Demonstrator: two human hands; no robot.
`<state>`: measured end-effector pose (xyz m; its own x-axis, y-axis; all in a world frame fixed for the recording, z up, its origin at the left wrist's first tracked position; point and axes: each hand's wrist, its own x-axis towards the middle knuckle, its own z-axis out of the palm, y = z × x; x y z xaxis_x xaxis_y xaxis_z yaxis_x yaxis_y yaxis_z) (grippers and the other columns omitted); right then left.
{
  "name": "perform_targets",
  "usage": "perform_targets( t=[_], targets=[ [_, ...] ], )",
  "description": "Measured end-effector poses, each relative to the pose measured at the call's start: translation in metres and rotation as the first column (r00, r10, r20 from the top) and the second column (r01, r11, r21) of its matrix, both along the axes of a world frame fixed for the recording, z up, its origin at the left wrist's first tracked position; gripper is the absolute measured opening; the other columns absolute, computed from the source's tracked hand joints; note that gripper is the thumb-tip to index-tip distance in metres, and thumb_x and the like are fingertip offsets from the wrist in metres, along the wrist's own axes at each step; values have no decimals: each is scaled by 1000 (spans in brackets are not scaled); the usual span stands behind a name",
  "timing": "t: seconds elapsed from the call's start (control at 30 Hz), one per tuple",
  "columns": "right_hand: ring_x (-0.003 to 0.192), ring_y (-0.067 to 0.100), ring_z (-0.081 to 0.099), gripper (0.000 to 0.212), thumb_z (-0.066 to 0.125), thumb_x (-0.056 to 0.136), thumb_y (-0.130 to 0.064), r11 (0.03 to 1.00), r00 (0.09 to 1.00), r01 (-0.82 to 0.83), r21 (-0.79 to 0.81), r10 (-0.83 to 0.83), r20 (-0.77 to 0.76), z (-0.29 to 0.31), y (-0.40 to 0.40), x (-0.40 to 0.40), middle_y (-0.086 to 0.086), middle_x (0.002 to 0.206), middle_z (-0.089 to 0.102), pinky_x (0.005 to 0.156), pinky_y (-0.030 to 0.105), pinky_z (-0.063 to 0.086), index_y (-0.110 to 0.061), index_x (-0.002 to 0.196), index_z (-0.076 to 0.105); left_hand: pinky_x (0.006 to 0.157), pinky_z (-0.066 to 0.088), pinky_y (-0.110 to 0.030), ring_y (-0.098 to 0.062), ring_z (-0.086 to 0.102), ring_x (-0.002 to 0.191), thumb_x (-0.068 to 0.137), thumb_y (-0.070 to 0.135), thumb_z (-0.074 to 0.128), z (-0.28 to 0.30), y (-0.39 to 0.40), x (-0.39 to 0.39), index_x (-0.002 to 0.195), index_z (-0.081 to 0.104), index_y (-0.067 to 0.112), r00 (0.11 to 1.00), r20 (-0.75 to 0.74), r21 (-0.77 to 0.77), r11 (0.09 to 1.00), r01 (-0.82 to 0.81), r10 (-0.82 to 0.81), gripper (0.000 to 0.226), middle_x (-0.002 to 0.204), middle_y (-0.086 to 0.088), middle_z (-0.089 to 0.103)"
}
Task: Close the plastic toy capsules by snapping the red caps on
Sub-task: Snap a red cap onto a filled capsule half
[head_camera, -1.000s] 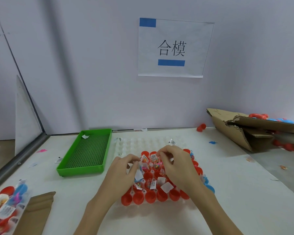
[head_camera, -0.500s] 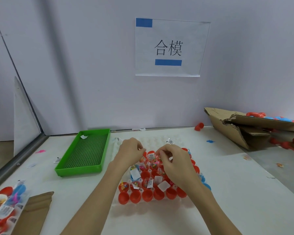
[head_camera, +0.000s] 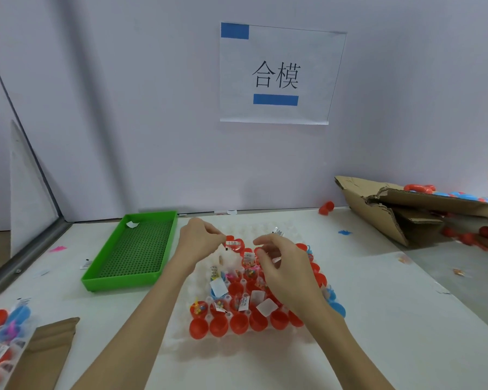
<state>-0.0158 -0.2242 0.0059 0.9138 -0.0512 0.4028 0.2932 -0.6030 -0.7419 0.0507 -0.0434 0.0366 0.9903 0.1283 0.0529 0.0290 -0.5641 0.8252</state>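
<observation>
L hand (head_camera: 199, 243) pinches red cap (head_camera: 233, 244) at 12 o'clock of tray (head_camera: 265, 230); R hand (head_camera: 283, 270) curled, grip contents unclear. Cap prob. light, stiff, slick; hold by rim.

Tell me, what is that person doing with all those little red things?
A person is working over a white tray packed with red capsule halves, some with tiny toys and paper slips inside. The left hand pinches a red cap with a label just above the tray's far rows. The right hand hovers beside it with curled fingers; whether it holds anything is unclear. The front row is uncapped. A green tray sits to the left.
</observation>
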Motion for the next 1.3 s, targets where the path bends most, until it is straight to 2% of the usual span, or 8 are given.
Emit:
perform_targets(
  t=[0.2, 0.33, 0.5, 0.77, 0.9, 1.1, 1.2, 1.3],
  targets=[
    [98, -5, 56, 57, 70, 96, -28, 998, 999, -19, -58, 17, -36, 0, 11, 0, -16, 137, 56, 80, 4, 44, -39, 146, 45, 59, 49, -19, -10, 69, 58, 85, 9, 73, 15, -3, -11, 73, 77, 12, 999, 10, -22, 999, 32, -32, 13, 68, -5, 76],
    [90, -15, 57, 47, 72, 94, -30, 998, 997, -63, 16, 62, 34, 2, 13, -3, -25, 120, 58, 77, 0, 46, -35, 139, 57, 56, 53, -16, -14, 75, 60, 88, 7, 69, 17, -8, -26, 83, 74, 7, 997, 20, -74, 994, 82, -81, 7, 65, -3, 76],
    [93, -14, 64, 26, 75, 92, -24, 989, 986, -109, 96, 95, 134, 1, 14, -8, -34, 96, 63, 79, 5, 51, -25, 118, 73, 86, 63, -42, -27, 79, 74, 101, 30, 68, 15, -7, -50, 105, 68, 5, 995, 11, -337, 937, 97, -99, 25, 92, -12, 79],
    [99, -4, 65, 33, 76, 91, -21, 958, 950, -273, 90, 253, 180, 1, 35, -23, -21, 108, 67, 80, 9, 52, -28, 123, 70, 93, 60, -37, -34, 78, 93, 90, 2, 76, -5, 16, -88, 118, 71, 9, 993, 16, -679, 728, 99, -121, 30, 100, -19, 79],
    [110, -13, 59, 41, 60, 101, -12, 948, 944, -312, 61, 302, 131, 4, 41, -24, -23, 120, 64, 85, 4, 48, -31, 138, 60, 77, 62, -25, -26, 78, 85, 88, 0, 77, -9, 33, -88, 116, 73, 6, 1000, 9, -777, 629, 16, -14, 28, 99, -20, 79],
    [88, 0, 66, 29, 53, 102, -1, 993, 992, -104, -64, 108, 65, 18, 32, 2, -5, 104, 73, 79, 7, 51, -17, 116, 73, 70, 59, -19, -22, 77, 76, 88, -4, 76, -17, 53, -80, 111, 75, 10, 983, 79, -689, 722, -64, 163, 27, 100, -19, 78],
    [85, 8, 65, 28, 53, 103, -2, 949, 981, -188, -253, 172, -85, 24, 36, 21, 2, 106, 75, 75, 6, 48, -14, 111, 76, 71, 59, -20, -18, 76, 73, 88, -4, 76, -22, 59, -77, 110, 75, 10, 978, 73, -680, 727, -95, 196, 26, 97, -18, 79],
    [92, 20, 69, 21, 59, 101, -8, 902, 962, -261, -343, 213, -173, 28, 45, 39, 8, 106, 76, 87, 24, 54, -10, 108, 79, 84, 60, -30, -18, 77, 73, 88, -4, 75, -27, 61, -75, 109, 75, 10, 975, 59, -671, 732, -122, 216, 26, 97, -17, 79]
  ],
)
